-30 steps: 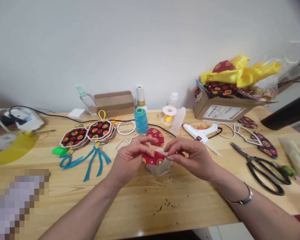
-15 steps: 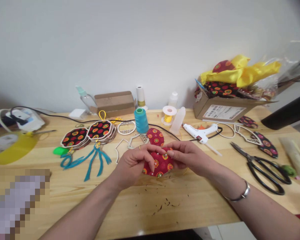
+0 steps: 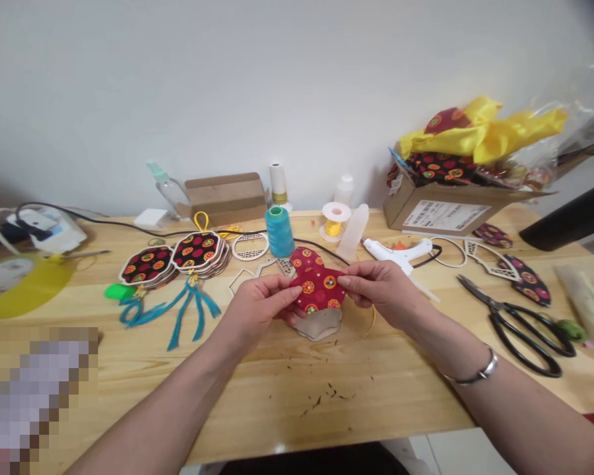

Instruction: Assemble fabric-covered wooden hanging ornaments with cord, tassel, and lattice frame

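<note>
A piece of dark red patterned fabric [image 3: 319, 291] is stretched between my two hands at the middle. My left hand [image 3: 262, 305] pinches its left edge, and my right hand [image 3: 376, 290] pinches its right edge. Below the fabric shows a greyish scalloped piece [image 3: 319, 324]; whether it is joined to the fabric I cannot tell. Just behind lies another red patterned piece [image 3: 307, 258], partly overlapped. A teal thread cone [image 3: 280, 232] stands behind my left hand.
Black-handled scissors [image 3: 525, 330] and a white glue gun [image 3: 398, 254] lie to the right. Stacked patterned ornaments [image 3: 198, 254] with teal tassels are at the left. An open cardboard box [image 3: 440, 210] holds fabric at the back right. A black cable [image 3: 168, 235] crosses the table.
My hands have moved slightly apart and now hold the red fabric by its two sides. The greyish piece has come into view under it.
</note>
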Motion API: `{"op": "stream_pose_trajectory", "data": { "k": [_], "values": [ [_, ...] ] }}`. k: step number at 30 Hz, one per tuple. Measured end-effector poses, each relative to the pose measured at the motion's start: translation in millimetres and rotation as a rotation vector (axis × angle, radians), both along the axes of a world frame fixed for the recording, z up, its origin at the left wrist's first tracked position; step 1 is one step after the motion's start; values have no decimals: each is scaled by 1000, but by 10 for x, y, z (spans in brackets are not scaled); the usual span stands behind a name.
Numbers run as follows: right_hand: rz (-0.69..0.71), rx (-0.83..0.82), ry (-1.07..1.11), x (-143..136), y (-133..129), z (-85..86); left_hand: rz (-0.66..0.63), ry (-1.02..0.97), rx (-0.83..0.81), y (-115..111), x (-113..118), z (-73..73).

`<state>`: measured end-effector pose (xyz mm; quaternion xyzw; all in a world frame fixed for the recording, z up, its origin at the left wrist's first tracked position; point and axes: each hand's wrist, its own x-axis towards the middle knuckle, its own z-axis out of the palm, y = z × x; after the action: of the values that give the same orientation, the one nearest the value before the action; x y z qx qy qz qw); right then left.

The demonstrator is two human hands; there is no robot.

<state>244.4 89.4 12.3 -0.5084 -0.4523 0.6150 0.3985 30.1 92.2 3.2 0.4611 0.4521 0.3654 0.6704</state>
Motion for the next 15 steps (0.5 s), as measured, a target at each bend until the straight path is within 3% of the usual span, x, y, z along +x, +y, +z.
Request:
{"op": "stream_pose_trajectory", "data": {
  "k": [8, 15],
  "values": [
    [39, -44, -97, 30, 33, -5, -18, 154, -108, 39, -26, 94],
    [33, -109, -161, 35, 67, -31, -66, 282, -80, 81, -96, 53]
  ]
}}
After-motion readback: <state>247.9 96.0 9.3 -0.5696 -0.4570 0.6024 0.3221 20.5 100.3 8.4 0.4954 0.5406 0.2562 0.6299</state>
